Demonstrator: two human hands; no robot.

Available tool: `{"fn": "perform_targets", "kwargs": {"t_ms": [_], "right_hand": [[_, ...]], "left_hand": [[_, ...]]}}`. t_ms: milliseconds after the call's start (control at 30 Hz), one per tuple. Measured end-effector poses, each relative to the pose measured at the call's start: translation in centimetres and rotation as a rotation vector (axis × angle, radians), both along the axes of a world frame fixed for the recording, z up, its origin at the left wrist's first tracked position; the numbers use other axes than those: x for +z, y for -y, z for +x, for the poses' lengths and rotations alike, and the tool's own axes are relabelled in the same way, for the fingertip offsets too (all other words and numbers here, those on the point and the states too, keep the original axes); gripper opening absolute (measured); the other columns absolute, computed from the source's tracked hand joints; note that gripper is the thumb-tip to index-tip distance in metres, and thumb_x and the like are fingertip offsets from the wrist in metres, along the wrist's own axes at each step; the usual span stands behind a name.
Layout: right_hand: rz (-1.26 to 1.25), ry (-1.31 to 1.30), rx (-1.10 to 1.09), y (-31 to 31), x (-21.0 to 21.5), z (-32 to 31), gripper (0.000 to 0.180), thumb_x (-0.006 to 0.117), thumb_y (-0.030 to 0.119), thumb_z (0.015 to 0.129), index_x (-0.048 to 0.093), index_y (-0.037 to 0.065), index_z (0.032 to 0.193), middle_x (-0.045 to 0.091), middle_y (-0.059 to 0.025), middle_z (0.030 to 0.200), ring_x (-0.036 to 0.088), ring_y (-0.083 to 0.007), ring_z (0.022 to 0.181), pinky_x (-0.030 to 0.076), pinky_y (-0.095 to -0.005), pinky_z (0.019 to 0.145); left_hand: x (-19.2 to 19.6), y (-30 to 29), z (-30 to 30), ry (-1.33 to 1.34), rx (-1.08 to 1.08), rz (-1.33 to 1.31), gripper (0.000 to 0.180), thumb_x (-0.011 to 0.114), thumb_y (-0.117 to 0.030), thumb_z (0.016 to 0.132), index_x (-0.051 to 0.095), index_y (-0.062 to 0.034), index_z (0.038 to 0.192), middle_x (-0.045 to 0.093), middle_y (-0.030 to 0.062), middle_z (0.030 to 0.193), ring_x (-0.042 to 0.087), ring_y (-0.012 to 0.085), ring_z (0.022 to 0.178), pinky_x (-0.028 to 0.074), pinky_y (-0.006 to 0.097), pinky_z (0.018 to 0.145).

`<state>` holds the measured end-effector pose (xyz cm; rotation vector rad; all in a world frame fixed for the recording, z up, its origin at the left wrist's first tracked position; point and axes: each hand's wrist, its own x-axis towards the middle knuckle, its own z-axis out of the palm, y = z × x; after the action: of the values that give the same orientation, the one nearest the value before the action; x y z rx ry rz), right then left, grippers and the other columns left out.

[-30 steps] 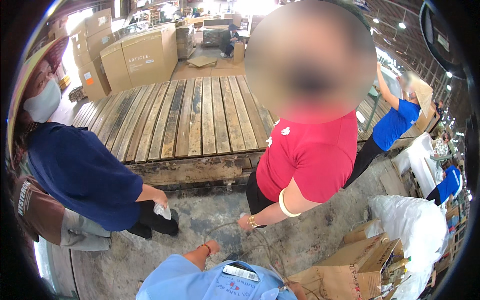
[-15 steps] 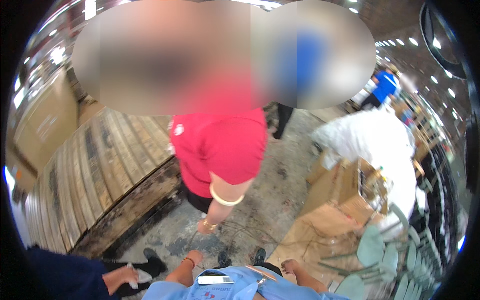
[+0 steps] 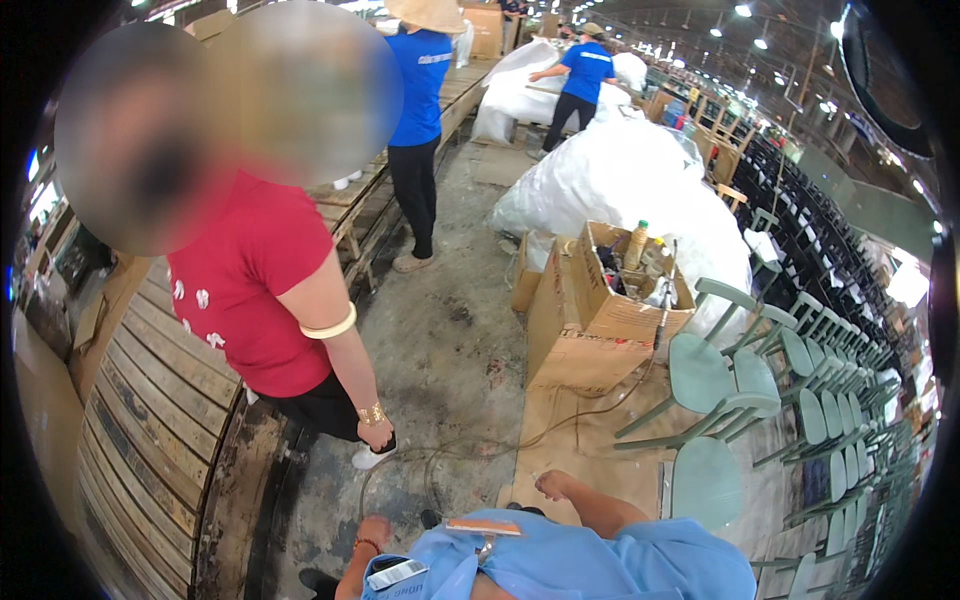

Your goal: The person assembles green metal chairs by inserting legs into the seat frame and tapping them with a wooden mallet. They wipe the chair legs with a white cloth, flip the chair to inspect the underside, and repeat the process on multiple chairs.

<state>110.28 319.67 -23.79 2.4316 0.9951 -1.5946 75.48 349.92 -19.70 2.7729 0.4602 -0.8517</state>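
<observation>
My right hand (image 3: 553,486) hangs in front of my blue shirt, above the flattened cardboard on the floor. Its fingers are loosely bent and a little apart, with nothing in them. At the lower left my left hand (image 3: 375,529) hangs by my side, a reddish band on its wrist. Its fingers do not show clearly. Neither hand touches any object that I can see. A thin hose or cable (image 3: 480,453) snakes over the floor ahead of both hands. Green chairs (image 3: 704,372) stand nearest to my right hand.
A person in a red top (image 3: 262,290) stands close at the left, beside a slatted wooden platform (image 3: 150,400). Cardboard boxes (image 3: 575,345), the upper one holding bottles, stand before a white plastic-covered heap (image 3: 630,180). Two people in blue shirts (image 3: 420,90) are farther off.
My view has swung right, so the person in red now appears farther left. Boxes and chairs have come nearer the middle. The dark-sleeved person at lower left has left the view.
</observation>
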Motion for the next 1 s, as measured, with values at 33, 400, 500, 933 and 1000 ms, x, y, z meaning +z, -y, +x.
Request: {"fn": "perform_targets", "kwargs": {"t_ms": [33,400,500,933,1000], "right_hand": [[0.041,0.015,-0.006,-0.1,0.7,0.6,0.031,0.050,0.021,0.087,0.067,0.011,0.111,0.071,-0.0112,0.094,0.068,-0.0230,0.070,0.053,-0.0355,0.052],[0.052,-0.230,-0.037,7.3,-3.5,0.8,0.033,0.056,0.019,0.084,0.071,0.010,0.111,0.071,-0.0128,0.094,0.068,-0.0232,0.070,0.054,-0.0396,0.057],[0.008,-0.108,-0.141,12.2,-7.8,1.2,0.020,0.058,0.018,0.080,0.074,0.009,0.088,0.071,-0.0128,0.082,0.069,-0.0229,0.068,0.053,-0.0399,0.053],[-0.084,-0.098,-0.559,17.8,-1.5,-4.8,0.027,0.053,0.016,0.080,0.074,0.006,0.094,0.071,-0.0129,0.081,0.068,-0.0250,0.067,0.055,-0.0408,0.058],[-0.074,-0.120,-0.793,15.9,-0.6,-6.3,0.029,0.054,0.017,0.083,0.072,0.010,0.104,0.070,-0.0101,0.084,0.067,-0.0227,0.069,0.055,-0.0392,0.058]], "left_hand": [[0.1,0.5,0.3,0.019,-0.021,-0.048,0.022,0.060,-0.033,0.081,0.074,-0.0163,0.085,0.069,0.0052,0.098,0.064,0.0270,0.100,0.054,0.041,0.082],[0.4,3.6,4.6,0.239,-0.246,-0.219,0.026,0.059,-0.031,0.079,0.071,-0.0133,0.094,0.070,0.0111,0.093,0.068,0.0297,0.084,0.054,0.044,0.069],[-0.6,5.1,8.3,0.239,-0.289,-0.282,0.026,0.059,-0.026,0.082,0.068,-0.0110,0.101,0.069,0.0125,0.095,0.068,0.0286,0.083,0.054,0.042,0.067],[0.8,7.7,13.5,0.058,0.683,-0.772,0.030,0.058,-0.008,0.087,0.060,-0.0023,0.117,0.069,0.0121,0.098,0.069,0.0228,0.083,0.053,0.035,0.060],[1.4,6.5,12.9,0.108,0.949,-0.916,0.027,0.059,-0.006,0.086,0.062,-0.0021,0.113,0.069,0.0106,0.093,0.068,0.0210,0.080,0.053,0.033,0.060]]}}
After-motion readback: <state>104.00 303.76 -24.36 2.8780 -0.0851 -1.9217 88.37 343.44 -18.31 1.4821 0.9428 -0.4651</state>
